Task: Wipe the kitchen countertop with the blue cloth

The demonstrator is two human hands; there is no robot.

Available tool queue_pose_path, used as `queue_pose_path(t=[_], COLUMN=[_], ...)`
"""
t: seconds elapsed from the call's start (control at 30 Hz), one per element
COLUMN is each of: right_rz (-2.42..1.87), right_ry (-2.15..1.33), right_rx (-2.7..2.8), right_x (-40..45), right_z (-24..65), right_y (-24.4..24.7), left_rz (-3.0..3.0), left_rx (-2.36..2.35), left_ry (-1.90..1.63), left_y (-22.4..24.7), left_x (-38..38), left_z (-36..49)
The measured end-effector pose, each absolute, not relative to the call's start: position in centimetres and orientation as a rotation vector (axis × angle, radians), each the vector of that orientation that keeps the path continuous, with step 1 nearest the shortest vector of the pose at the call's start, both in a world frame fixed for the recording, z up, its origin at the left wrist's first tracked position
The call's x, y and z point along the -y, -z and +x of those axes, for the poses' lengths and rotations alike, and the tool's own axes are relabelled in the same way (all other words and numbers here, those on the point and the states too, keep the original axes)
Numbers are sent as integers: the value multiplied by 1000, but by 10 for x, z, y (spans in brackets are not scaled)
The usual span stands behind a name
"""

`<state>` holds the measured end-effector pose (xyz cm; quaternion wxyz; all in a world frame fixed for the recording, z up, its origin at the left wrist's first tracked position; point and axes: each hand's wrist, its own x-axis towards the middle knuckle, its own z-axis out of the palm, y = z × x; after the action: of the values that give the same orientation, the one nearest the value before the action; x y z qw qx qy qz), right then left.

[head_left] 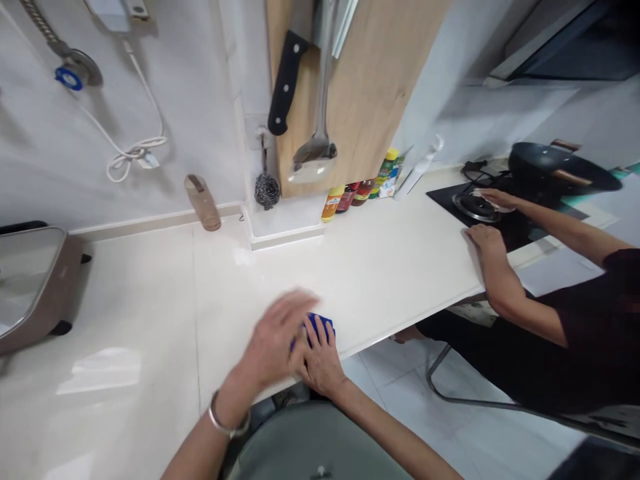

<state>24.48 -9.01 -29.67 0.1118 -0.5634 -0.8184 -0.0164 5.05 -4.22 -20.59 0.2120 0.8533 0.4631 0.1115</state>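
Note:
Near the counter's front edge, my right hand (pixel 324 360) presses down on a folded blue cloth (pixel 325 323), its fingers bent over it. Part of the cloth is covered by both hands. My left hand (pixel 277 333) is just to the left, blurred by motion, with a metal bangle (pixel 227 420) at the wrist. Its fingers stretch out toward the upper right, and I see nothing held in them. Under the hands lies the white countertop (pixel 390 260).
At right, a co-worker's hand (pixel 485 237) rests by the black hob (pixel 520 227); the other wipes it. A wok (pixel 560 170) stands behind. Bottles (pixel 333 203) line the wall below a hanging ladle (pixel 315 157) and knife (pixel 287 87). An electric pan (pixel 50 287) stands left.

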Motion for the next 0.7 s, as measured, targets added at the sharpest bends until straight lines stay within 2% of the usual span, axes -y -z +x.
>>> queue_pose_path(t=[0.13, 0.33, 0.53, 0.7], right_rz=[-1684, -1989, -2348, -2581], right_ry=[78, 291, 392, 371], right_rx=[2383, 2179, 1852, 1440], right_x=[91, 74, 45, -13], right_z=[303, 437, 549, 558], right_y=[296, 312, 337, 345], left_rz=[2330, 1901, 1829, 1920], left_rx=[-1788, -2343, -2573, -2583], left_ry=[-503, -499, -554, -561], left_y=[223, 264, 277, 280], left_x=[-18, -36, -29, -27], left_z=[14, -69, -79, -78])
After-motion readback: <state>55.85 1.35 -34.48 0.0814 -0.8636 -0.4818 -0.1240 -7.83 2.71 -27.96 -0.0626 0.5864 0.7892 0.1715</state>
